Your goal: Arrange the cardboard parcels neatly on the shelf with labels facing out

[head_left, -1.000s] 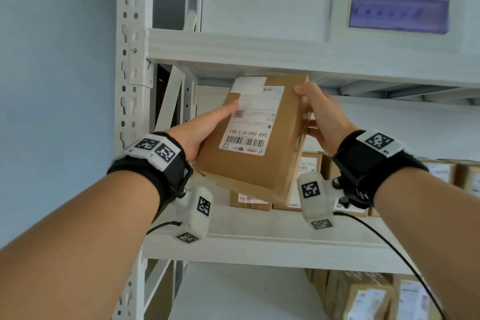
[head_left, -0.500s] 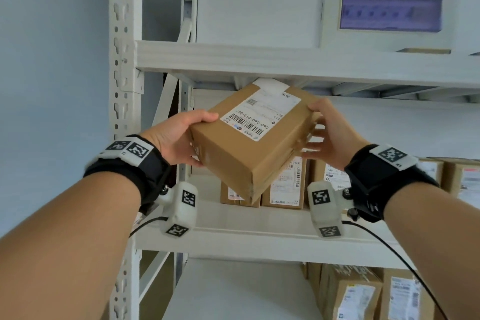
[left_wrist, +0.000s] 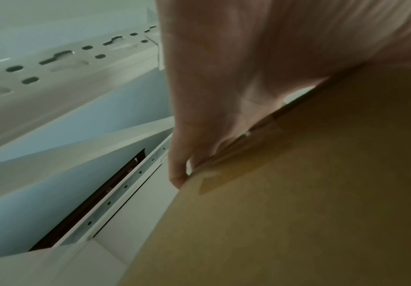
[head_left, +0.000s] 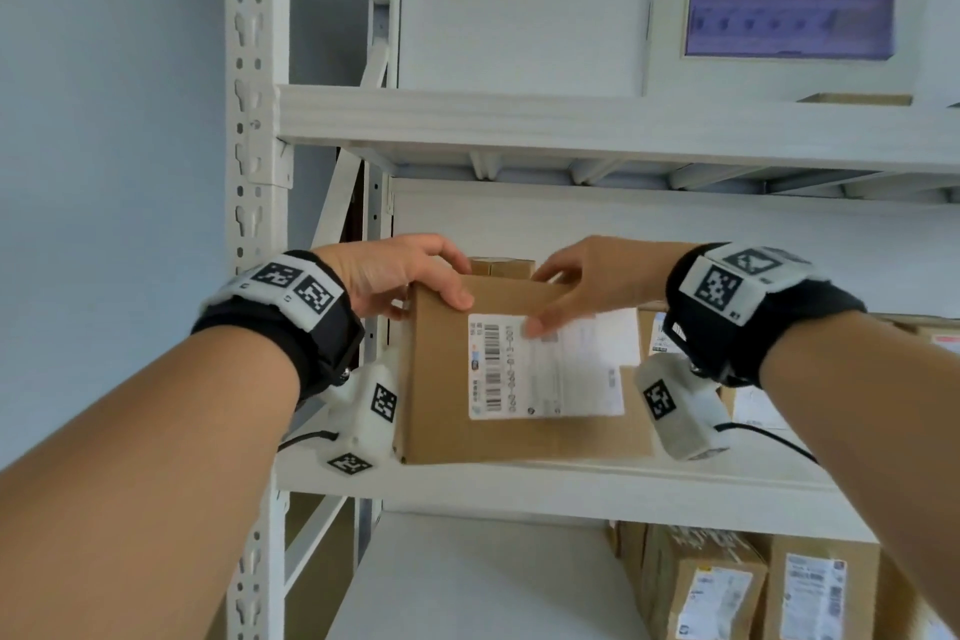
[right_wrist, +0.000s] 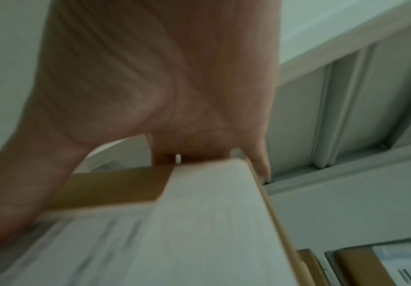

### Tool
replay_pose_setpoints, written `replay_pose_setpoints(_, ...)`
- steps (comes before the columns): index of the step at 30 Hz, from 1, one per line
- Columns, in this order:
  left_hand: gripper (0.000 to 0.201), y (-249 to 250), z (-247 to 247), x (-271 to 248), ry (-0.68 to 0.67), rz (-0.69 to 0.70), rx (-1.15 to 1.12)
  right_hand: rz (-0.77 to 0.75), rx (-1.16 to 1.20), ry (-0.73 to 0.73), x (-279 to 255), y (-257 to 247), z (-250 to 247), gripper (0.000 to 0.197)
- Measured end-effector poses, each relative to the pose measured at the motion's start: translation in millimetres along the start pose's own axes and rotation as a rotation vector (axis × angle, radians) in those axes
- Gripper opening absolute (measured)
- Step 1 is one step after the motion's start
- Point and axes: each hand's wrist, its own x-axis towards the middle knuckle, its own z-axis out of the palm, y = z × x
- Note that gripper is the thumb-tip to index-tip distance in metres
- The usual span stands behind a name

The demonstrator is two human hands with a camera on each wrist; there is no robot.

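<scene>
A brown cardboard parcel (head_left: 441, 405) stands upright at the left end of the middle shelf (head_left: 571, 489), its white barcode label (head_left: 545, 369) facing out towards me. My left hand (head_left: 395, 276) grips its top left corner, thumb on the front face. My right hand (head_left: 587, 276) holds the top edge, thumb pressed on the label. The left wrist view shows the left hand (left_wrist: 224, 77) curled over the parcel (left_wrist: 297, 193) edge. Though blurred, the right wrist view shows the right hand (right_wrist: 150, 77) over the top of the label (right_wrist: 199, 222).
More labelled parcels (head_left: 753, 405) stand behind and to the right on the same shelf, one (head_left: 501, 267) just behind the held parcel. Other parcels (head_left: 717, 587) sit on the shelf below. The white slotted upright (head_left: 254, 172) is close on the left, the upper shelf (head_left: 571, 125) overhead.
The parcel came down from a tilted hold in the air onto the middle shelf and turned upright with its label outward. Both hands shifted to its top edge.
</scene>
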Motion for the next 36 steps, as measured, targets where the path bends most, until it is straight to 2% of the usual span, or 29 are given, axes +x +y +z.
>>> replay_pose_setpoints(2, 0.058, 4, 5, 0, -0.067, 0.002, 0.041, 0.022, 0.057, -0.165, -1, -1, 1, 0.07)
replay_pose_setpoints(6, 0.053, 17, 23, 3, -0.148, 0.025, 0.116, 0.003, 0.27, -0.494, 0, -5, 6, 0.036)
replay_pose_setpoints(8, 0.054, 21, 28, 4, -0.158, 0.03, 0.157, 0.016, 0.299, -0.532, 3, -7, 10, 0.04)
replay_pose_setpoints(9, 0.056, 22, 29, 4, -0.157, 0.032, 0.163, 0.016, 0.316, -0.529, 5, -6, 12, 0.054)
replay_pose_setpoints(11, 0.061, 22, 27, 5, -0.147, 0.037, 0.134, 0.02, 0.358, -0.482, 10, -2, 14, 0.082)
replay_pose_setpoints(15, 0.091, 17, 3, 0, -0.14, -0.011, 0.082, 0.021, 0.487, -0.282, 13, 7, 9, 0.09)
replay_pose_setpoints(18, 0.117, 15, -18, -3, -0.12, -0.052, 0.046, 0.014, 0.739, -0.118, 18, 15, 6, 0.097)
replay_pose_setpoints(21, 0.108, 28, -26, -3, -0.039, -0.056, 0.081, -0.03, 0.969, -0.082, 25, 14, 12, 0.096)
replay_pose_setpoints(23, 0.101, 42, -24, -6, -0.002, -0.096, 0.225, -0.072, 1.037, -0.116, 33, 6, 21, 0.096)
replay_pose_setpoints(27, 0.088, 63, -23, -13, 0.075, -0.123, 0.551, -0.142, 1.036, -0.231, 55, -8, 37, 0.099)
replay_pose_setpoints(30, 0.081, 66, -32, -8, 0.146, -0.147, 0.788, -0.151, 0.996, -0.212, 63, -16, 37, 0.087)
replay_pose_setpoints(32, 0.086, 59, -39, 0, 0.151, -0.194, 0.881, -0.164, 1.034, -0.033, 66, -19, 31, 0.059)
replay_pose_setpoints(34, 0.093, 48, -46, 11, 0.157, -0.228, 0.923, -0.151, 1.043, 0.267, 71, -22, 26, 0.041)
replay_pose_setpoints(36, 0.098, 37, -48, 22, 0.16, -0.246, 0.927, -0.124, 0.829, 0.509, 80, -23, 24, 0.033)
